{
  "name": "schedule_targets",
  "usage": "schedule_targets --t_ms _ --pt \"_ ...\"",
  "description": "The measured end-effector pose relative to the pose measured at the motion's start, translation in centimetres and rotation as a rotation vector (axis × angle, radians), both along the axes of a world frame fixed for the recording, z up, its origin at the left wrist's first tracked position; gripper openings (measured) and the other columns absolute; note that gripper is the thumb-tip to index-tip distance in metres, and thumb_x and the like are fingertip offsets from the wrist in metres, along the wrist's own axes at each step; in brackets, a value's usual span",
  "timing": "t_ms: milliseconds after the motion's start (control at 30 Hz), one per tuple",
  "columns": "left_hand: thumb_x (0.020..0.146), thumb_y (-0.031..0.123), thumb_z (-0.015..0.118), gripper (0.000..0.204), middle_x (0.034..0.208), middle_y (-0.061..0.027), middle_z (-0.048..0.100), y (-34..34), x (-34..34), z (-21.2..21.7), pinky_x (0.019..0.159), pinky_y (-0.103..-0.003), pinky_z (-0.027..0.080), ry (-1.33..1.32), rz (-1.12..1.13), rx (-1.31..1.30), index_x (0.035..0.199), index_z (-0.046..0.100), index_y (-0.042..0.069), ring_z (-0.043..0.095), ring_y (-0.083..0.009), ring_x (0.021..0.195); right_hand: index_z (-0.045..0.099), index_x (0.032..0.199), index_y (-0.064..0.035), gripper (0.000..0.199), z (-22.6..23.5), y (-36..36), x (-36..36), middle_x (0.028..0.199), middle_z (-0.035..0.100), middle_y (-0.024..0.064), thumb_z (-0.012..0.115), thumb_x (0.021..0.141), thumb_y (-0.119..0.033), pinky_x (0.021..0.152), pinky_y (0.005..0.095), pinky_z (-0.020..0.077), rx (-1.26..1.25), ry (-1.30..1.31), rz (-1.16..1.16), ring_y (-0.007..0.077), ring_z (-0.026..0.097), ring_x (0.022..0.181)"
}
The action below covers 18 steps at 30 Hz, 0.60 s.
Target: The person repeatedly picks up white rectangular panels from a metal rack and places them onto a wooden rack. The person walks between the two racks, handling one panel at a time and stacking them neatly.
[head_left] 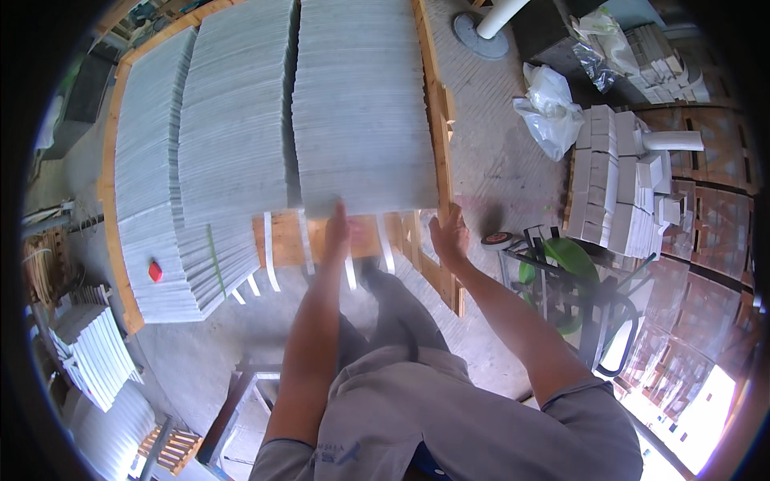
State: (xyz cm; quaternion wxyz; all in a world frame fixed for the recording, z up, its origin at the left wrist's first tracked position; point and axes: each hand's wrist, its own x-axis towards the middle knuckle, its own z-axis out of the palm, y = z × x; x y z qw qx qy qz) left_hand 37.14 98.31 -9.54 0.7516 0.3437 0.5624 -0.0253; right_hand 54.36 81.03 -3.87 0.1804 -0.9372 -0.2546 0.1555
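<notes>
Grey-white flat slabs [362, 120] stand packed on edge in long rows inside a wooden crate [437, 120]. My left hand [340, 234] is at the near end of the right-hand row, thumb pointing up beside the last slab. Its other fingers are smeared by motion, and whether it touches the slab is unclear. My right hand [451, 240] is by the crate's right rail, with thumb and fingers apart and nothing seen between them. White strips [351, 272] hang over the crate's near wooden board [282, 232], below my left hand.
A small red object [155, 271] and a green strap [215, 260] lie on the left-hand slabs. A wheeled metal frame [593, 297] stands right of my right arm. Beyond are stacked white blocks [593, 180], a clear plastic bag [552, 112] and wrapped brown stacks [718, 224]. More slabs [96, 353] stand at left.
</notes>
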Motion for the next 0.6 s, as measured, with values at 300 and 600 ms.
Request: schedule_targets --t_ms 300,600 --pt "0.083 0.055 0.048 0.07 0.103 -0.023 0.059 -0.2 -5.3 3.0 0.073 -0.043 0.049 0.017 -0.059 0.13 0.118 0.041 -0.005 0.062 -0.0325 0.089 0.035 0.115 -0.0063 0.046 -0.4 -0.3 0.1 0.105 0.056 0.022 0.053 0.078 -0.028 0.073 0.0494 0.0448 -0.032 0.04 -0.025 0.0413 0.057 0.087" --pt "0.088 0.037 0.046 0.037 0.065 -0.0092 0.06 -17.2 -30.3 -6.3 0.045 -0.032 0.045 0.367 -0.534 0.58 0.085 0.057 0.002 0.056 -0.0197 0.05 0.037 0.119 -0.008 0.055 0.4 -0.4 -0.3 0.105 0.057 0.0218 0.056 0.075 -0.033 0.08 0.0459 0.0441 -0.047 0.044 -0.045 0.039 0.056 0.095"
